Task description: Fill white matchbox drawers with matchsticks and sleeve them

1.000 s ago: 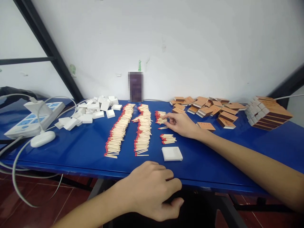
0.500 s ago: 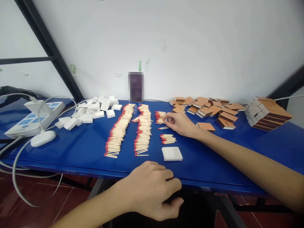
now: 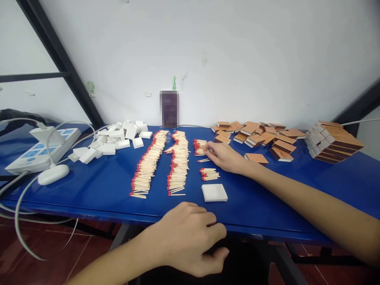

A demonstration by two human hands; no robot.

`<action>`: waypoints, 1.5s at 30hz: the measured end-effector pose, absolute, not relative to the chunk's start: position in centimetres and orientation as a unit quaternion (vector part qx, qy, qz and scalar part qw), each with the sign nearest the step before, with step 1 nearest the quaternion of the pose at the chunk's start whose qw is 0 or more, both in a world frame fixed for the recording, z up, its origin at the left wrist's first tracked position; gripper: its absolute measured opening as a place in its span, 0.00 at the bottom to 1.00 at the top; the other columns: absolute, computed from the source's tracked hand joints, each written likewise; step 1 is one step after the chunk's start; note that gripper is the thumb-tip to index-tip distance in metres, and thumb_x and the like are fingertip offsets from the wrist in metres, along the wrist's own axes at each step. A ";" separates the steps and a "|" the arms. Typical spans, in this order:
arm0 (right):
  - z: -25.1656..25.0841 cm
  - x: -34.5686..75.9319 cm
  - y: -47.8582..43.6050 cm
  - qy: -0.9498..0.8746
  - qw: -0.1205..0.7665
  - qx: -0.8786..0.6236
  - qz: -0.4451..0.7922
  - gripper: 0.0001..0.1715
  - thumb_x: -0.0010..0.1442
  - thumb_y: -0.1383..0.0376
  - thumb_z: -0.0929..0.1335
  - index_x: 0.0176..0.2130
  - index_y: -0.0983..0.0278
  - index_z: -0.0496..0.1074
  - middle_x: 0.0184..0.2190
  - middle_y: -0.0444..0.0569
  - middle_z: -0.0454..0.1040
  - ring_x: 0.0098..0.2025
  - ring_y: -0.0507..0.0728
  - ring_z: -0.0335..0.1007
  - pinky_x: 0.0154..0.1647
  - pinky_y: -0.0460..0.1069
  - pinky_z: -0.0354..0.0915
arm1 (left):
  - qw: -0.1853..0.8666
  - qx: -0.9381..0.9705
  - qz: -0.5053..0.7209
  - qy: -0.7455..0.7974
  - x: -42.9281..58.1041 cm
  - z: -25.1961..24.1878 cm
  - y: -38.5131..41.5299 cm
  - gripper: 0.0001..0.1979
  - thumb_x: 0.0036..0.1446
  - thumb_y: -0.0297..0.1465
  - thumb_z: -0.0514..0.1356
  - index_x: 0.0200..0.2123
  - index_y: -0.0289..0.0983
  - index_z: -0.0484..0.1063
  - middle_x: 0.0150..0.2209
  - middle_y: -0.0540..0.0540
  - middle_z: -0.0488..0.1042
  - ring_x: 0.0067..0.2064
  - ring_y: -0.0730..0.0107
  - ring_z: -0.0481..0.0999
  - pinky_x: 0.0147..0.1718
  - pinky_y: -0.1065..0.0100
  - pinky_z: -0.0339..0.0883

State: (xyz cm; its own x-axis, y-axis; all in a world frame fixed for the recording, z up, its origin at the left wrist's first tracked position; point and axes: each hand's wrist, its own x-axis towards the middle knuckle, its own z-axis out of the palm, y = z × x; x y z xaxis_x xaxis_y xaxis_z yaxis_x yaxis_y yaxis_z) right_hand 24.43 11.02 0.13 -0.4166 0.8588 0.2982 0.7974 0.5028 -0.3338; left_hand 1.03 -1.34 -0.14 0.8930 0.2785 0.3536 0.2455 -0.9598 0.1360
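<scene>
My right hand (image 3: 223, 156) reaches to a small pile of red-tipped matches (image 3: 199, 147), its thumb and forefinger pinched at the match ends; what lies between them is mostly hidden. Just below the fingertips lies a loose match (image 3: 203, 160). A smaller bundle of matches (image 3: 210, 173) sits nearer to me. In front of that is a white matchbox tray (image 3: 214, 192). My left hand (image 3: 194, 239) rests at the table's front edge, fingers loosely bent and thumb apart, holding nothing. Two long rows of matches, the left row (image 3: 150, 164) and the right row (image 3: 178, 164), run away from me.
White matchbox trays (image 3: 115, 138) are heaped at the back left. Orange matchbox sleeves (image 3: 257, 134) lie scattered at the back right, beside a stack of filled matchboxes (image 3: 335, 140). A power strip (image 3: 41, 152) with white cables stands at the left. A blurred dark panel (image 3: 169, 109) leans against the wall.
The right fingertips have shifted slightly away from me, onto the small match pile; a match end that showed at them before is now hard to see. The left hand stays put.
</scene>
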 end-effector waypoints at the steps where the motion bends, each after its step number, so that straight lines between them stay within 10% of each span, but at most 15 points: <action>1: 0.2 24.4 10.9 -0.839 0.216 -0.495 0.067 0.06 0.65 0.66 0.60 0.39 0.63 0.65 0.26 0.45 0.69 0.26 0.53 0.61 0.31 0.48 0.54 | 0.044 0.972 0.190 0.135 1.0 -0.1 -1.3 0.12 0.56 0.37 0.61 0.25 0.39 0.63 0.21 0.55 0.63 0.22 0.72 0.62 0.24 0.66 0.57; 45: 1.0 23.6 9.0 -0.807 0.266 -0.521 0.082 0.16 0.60 0.63 0.64 0.42 0.64 0.79 0.19 0.42 0.67 0.21 0.51 0.55 0.27 0.48 0.51 | 0.049 0.974 0.176 0.133 1.0 0.1 -1.2 0.12 0.56 0.37 0.61 0.25 0.39 0.63 0.21 0.54 0.64 0.22 0.72 0.62 0.24 0.67 0.56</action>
